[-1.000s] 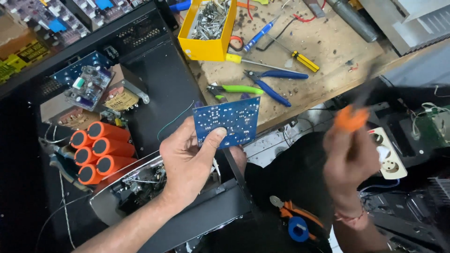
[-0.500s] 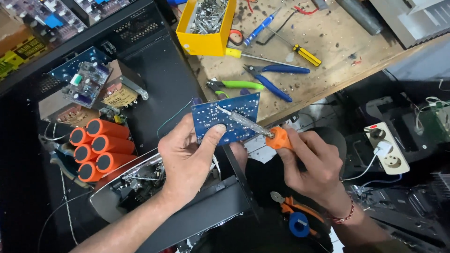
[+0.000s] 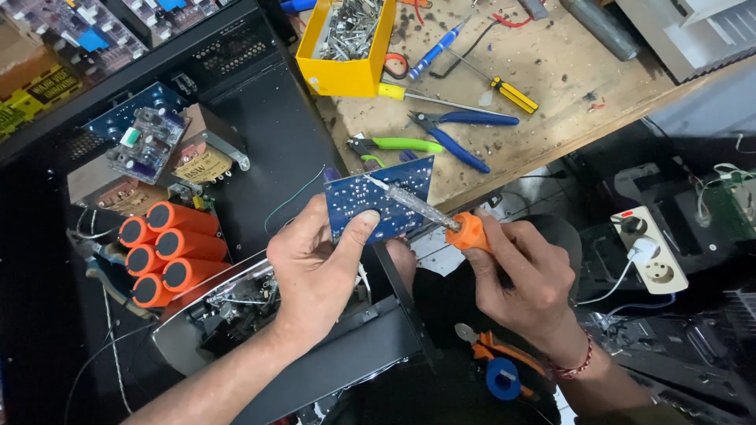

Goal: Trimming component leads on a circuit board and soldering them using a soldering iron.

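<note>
The left hand (image 3: pixel 315 271) came up from seven o'clock and pinched the blue circuit board (image 3: pixel 378 201) at dead centre, thumb pressed on its lower edge, fingers curled behind, a firm closed grip. The board sat tilted, solder side up, just off the edge of the wooden bench (image 3: pixel 551 71). The right hand (image 3: pixel 516 275), at four o'clock, was wrapped tight around the orange handle of a screwdriver (image 3: pixel 425 211); its clear shaft ran toward ten o'clock and the tip touched the board's upper face. A red bead bracelet (image 3: pixel 573 364) circled that wrist.

At nine o'clock from the board stood four orange capacitors (image 3: pixel 161 252) bunched together inside the open black case (image 3: pixel 260 126), with a transformer (image 3: pixel 201 153) above them. On the bench at twelve o'clock lay green-handled pliers (image 3: pixel 398 145) and blue-handled cutters (image 3: pixel 461 134), a yellow box (image 3: pixel 346 47) of screws beyond them. A white power strip (image 3: pixel 652 250) sat at three o'clock, well apart from both hands.
</note>
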